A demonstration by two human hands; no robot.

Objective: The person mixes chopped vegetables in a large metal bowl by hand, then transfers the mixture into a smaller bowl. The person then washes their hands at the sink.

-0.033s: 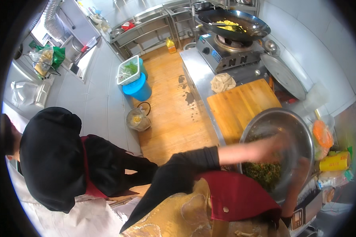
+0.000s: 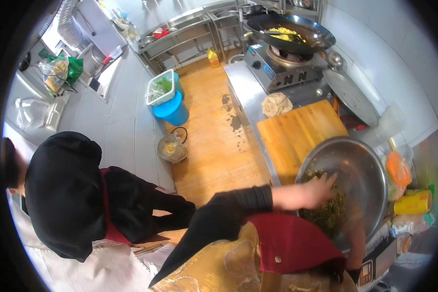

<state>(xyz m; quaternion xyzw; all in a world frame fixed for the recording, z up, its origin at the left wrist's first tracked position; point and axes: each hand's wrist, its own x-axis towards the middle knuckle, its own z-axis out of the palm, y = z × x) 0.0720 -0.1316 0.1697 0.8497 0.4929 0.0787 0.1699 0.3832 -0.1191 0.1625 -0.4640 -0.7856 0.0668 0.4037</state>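
A large steel bowl (image 2: 357, 151) holds a chopped dark-green mixture with orange bits (image 2: 330, 214), heaped toward its near left side. My left hand (image 2: 317, 192) is inside the bowl, over the mixture, with its fingers apart; whether the fingertips press into the food is hard to see. At the bowl's near right part is my right hand (image 2: 354, 221), smeared by motion, so its fingers do not show clearly. Just beyond the bowl lies a wooden cutting board (image 2: 299, 131), overlapped by the bowl's rim.
A wok (image 2: 316, 39) with yellow food sits on a gas stove (image 2: 282, 70) at the counter's far end. A crumpled cloth (image 2: 276, 104) and a round lid (image 2: 350, 97) lie nearby. A scale (image 2: 374, 265) stands near right. Another person (image 2: 63, 190) works at left, beyond blue buckets (image 2: 173, 109).
My left hand has moved left and down, from the bowl's middle to over the green mixture. My right hand has shifted left and slightly down inside the bowl. The view has shifted slightly.
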